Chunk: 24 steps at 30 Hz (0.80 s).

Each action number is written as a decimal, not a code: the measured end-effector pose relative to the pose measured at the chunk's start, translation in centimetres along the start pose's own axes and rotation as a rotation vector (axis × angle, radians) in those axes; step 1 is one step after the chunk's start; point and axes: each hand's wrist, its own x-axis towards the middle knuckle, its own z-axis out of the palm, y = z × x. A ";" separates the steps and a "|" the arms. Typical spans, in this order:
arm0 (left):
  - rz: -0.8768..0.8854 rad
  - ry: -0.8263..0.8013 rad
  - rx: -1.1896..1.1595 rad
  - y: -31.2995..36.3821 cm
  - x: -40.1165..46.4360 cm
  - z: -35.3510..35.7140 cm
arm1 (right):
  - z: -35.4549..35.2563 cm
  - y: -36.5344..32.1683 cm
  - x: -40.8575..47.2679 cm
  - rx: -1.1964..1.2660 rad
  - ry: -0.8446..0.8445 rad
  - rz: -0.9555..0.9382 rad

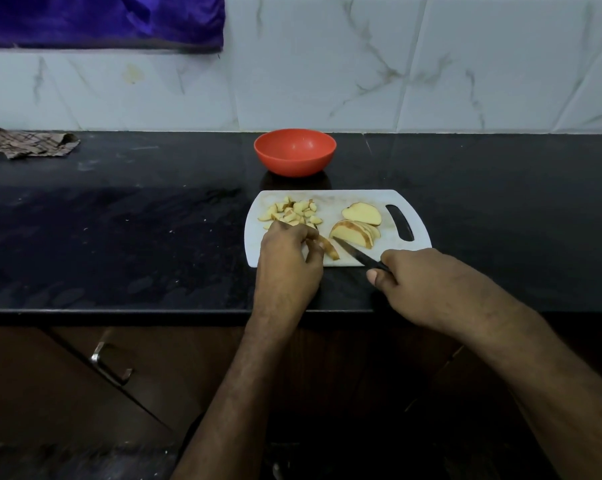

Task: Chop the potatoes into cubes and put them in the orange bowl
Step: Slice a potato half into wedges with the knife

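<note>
Head view, left hand (287, 261) pinching potato slice (329, 247), right hand (427, 282) gripping knife (358, 253)

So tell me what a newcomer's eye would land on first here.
The orange bowl stands out on the black counter, behind the white cutting board. On the board, the left hand holds a potato slice while the right hand grips a knife, beside cut pieces.

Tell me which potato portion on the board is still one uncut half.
The potato half beside the board's handle slot, cut face up. The fanned slices lie nearer the knife, and the cubes sit at the left.
</note>
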 end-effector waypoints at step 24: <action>0.115 0.001 0.033 0.1 -0.5 0.1 | 2.5 -0.6 5.4 0.468 0.406 -0.204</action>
